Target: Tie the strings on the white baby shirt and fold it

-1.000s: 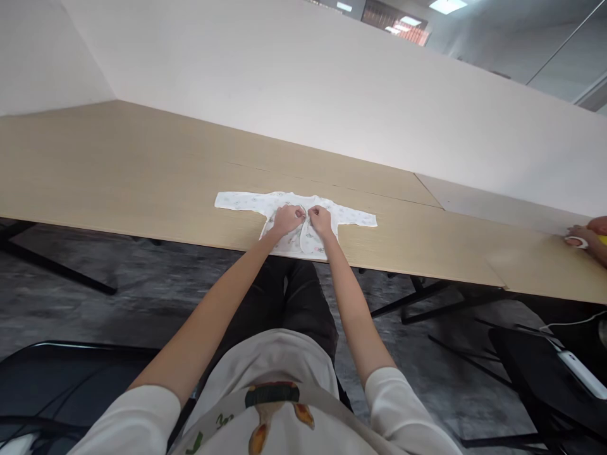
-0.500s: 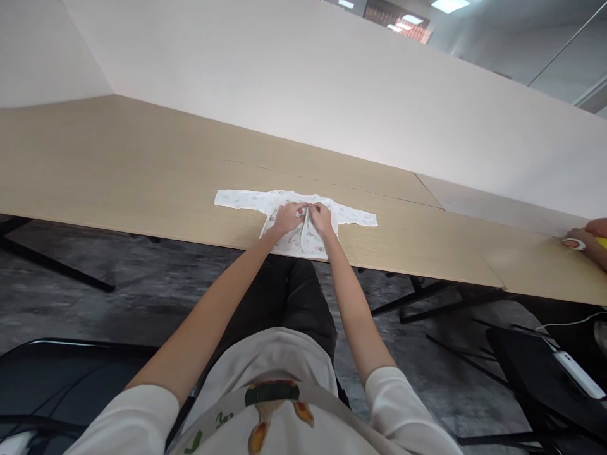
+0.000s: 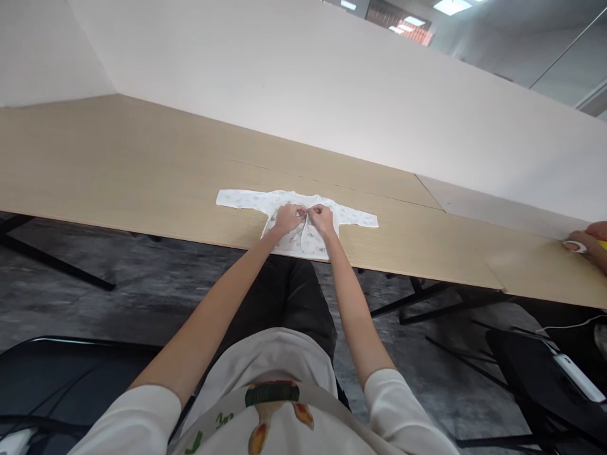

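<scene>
A small white printed shirt (image 3: pixel 241 199) lies flat near the table's front edge, its sleeves spread to both sides. My left hand (image 3: pixel 289 218) pinches the front opening of the shirt from the left. From the right, my right hand (image 3: pixel 321 218) pinches the cloth at the same opening, its fingertips almost touching the left ones. Below the hands the edges of the front meet in a curved flap. What lies between the fingertips is too small to make out.
The wooden table (image 3: pixel 142 164) runs along a white partition (image 3: pixel 303 82). At the far right another person's hand (image 3: pixel 592 248) is by a white round object (image 3: pixel 574 246). Black chairs (image 3: pixel 71 379) stand at lower left and lower right (image 3: pixel 526 360).
Both hands have shifted slightly down along the front opening, and their fingertips have drawn closer together. The shirt stays in place.
</scene>
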Demonstrator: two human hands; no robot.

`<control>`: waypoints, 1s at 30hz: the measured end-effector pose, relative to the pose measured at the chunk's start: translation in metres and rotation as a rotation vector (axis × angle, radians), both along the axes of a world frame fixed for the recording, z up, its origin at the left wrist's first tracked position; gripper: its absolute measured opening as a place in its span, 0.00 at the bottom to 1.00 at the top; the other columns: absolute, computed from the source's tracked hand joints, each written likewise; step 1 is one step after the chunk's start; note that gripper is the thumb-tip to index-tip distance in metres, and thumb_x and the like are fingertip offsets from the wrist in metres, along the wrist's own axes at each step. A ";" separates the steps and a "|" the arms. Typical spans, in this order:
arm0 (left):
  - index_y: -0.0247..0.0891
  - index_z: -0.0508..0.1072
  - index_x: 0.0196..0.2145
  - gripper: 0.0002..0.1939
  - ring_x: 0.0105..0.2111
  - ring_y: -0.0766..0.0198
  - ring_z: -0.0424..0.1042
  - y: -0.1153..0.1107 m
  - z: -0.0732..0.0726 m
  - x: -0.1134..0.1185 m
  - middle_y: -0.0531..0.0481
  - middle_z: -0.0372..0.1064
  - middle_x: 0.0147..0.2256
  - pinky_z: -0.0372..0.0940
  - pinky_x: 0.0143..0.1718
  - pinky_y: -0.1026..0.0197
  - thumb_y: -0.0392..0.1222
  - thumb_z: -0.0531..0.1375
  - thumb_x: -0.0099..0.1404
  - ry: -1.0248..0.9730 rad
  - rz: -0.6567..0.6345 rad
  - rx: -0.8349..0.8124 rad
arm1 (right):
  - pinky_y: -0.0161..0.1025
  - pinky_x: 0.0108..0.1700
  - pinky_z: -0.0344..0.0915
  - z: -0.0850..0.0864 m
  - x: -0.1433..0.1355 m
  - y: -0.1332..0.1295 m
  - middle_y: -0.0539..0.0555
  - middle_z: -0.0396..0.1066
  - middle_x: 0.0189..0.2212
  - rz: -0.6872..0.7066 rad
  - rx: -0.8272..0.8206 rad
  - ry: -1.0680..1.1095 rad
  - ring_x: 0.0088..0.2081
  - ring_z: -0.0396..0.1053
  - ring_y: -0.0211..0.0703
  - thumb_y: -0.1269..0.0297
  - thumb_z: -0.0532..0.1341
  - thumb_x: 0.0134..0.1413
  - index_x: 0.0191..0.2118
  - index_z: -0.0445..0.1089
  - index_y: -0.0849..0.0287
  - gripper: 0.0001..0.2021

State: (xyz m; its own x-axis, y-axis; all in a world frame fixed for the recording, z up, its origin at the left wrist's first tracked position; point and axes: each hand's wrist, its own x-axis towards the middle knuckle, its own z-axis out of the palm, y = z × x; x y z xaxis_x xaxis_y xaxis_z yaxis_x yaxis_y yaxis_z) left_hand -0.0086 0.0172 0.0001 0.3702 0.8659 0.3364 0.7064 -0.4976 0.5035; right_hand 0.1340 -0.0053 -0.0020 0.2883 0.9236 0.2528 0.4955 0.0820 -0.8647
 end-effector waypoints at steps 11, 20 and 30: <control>0.40 0.82 0.44 0.13 0.42 0.56 0.77 0.000 0.000 -0.002 0.46 0.80 0.42 0.67 0.51 0.57 0.39 0.60 0.64 -0.133 -0.009 -0.074 | 0.36 0.37 0.66 -0.002 0.003 0.002 0.49 0.72 0.29 0.039 -0.003 0.106 0.31 0.69 0.40 0.66 0.59 0.39 0.36 0.70 0.58 0.13; 0.39 0.82 0.42 0.13 0.43 0.57 0.77 0.001 -0.002 -0.002 0.46 0.80 0.43 0.68 0.50 0.58 0.38 0.59 0.63 -0.213 0.011 -0.101 | 0.34 0.31 0.63 -0.002 0.005 -0.001 0.45 0.67 0.20 0.080 0.027 0.055 0.25 0.65 0.38 0.67 0.53 0.39 0.36 0.72 0.58 0.16; 0.38 0.81 0.42 0.15 0.42 0.58 0.76 0.000 0.000 -0.004 0.46 0.80 0.42 0.68 0.47 0.60 0.45 0.56 0.66 -0.278 0.008 -0.114 | 0.35 0.34 0.66 0.000 0.001 -0.001 0.48 0.71 0.26 0.132 0.019 0.071 0.29 0.67 0.38 0.66 0.57 0.40 0.36 0.71 0.58 0.13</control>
State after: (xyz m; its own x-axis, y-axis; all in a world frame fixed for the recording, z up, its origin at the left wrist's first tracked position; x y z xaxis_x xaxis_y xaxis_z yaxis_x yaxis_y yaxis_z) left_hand -0.0123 0.0168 0.0000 0.2703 0.9064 0.3246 0.5377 -0.4218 0.7301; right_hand 0.1349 -0.0064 -0.0020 0.1823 0.9499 0.2539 0.4169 0.1592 -0.8949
